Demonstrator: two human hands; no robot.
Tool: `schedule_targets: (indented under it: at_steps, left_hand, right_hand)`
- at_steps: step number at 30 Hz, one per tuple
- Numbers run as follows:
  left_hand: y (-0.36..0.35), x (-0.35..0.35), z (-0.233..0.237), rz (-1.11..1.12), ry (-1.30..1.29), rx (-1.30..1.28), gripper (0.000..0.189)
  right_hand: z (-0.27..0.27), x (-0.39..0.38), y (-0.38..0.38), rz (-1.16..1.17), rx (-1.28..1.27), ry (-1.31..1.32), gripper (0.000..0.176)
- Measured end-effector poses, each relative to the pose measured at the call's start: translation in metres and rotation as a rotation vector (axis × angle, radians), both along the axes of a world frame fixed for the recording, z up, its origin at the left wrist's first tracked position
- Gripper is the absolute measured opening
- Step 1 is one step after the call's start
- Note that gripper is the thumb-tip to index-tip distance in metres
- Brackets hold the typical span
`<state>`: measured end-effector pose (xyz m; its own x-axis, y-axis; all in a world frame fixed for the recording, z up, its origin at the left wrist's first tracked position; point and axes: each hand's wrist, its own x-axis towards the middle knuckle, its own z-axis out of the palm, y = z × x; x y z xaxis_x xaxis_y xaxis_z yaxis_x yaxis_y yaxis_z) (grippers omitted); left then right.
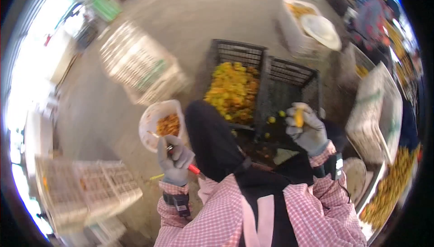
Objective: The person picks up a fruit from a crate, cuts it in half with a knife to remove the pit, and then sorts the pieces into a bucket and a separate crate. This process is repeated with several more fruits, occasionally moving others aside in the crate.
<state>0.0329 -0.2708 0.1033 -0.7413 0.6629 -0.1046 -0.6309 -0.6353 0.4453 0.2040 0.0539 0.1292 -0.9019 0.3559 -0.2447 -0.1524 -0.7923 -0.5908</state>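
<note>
Left hand (174, 159), gloved: fingers were closed on a red-handled tool (193, 169), just beside a white bucket (151, 120). Right hand (307, 131), gloved: fingers were clamped on a yellow fruit (299, 117), held above a black crate (289, 82).

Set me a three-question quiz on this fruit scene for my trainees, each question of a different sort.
1. True or false: the left hand grips a red-handled tool.
2. What does the right hand hold? A) a yellow fruit B) a green bottle C) a spoon
3. Fill in: the white bowl of orange pieces lies nearest the person's ___ hand.

Key: 1 true; 2 A; 3 left.
</note>
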Motion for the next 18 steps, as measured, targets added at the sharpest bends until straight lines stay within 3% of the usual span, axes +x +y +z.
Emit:
schedule_targets:
  at_steps: [4,6,9,10,12,15,17,18]
  left_hand:
    - [0.065,-0.009,-0.007,-0.146,0.051,0.037,0.037]
    - [0.099,-0.007,-0.003,-0.225,0.060,0.031,0.037]
    - [0.143,-0.004,-0.001,-0.344,0.101,-0.013,0.039]
    - [0.155,-0.001,-0.002,-0.371,0.099,-0.022,0.039]
    - [0.176,0.005,-0.006,-0.445,0.007,-0.051,0.039]
    - [0.198,0.007,-0.011,-0.515,0.018,-0.154,0.039]
    - [0.208,0.007,-0.012,-0.530,0.053,-0.238,0.039]
    - [0.213,0.006,-0.014,-0.530,0.050,-0.251,0.039]
  right_hand:
    - [-0.023,0.188,0.068,-0.669,-0.076,-0.002,0.028]
    - [-0.050,0.295,0.074,-0.962,0.197,-0.197,0.025]
    - [-0.135,0.475,0.071,-1.112,0.108,-0.224,0.027]
    - [-0.168,0.525,0.068,-1.141,-0.040,-0.197,0.029]
    - [-0.196,0.557,0.053,-1.180,-0.205,-0.170,0.030]
    - [-0.213,0.545,0.065,-1.262,0.384,-0.865,0.033]
    - [-0.219,0.514,0.095,-1.185,0.808,-1.314,0.035]
    - [-0.184,0.465,0.106,-1.309,0.542,-0.911,0.033]
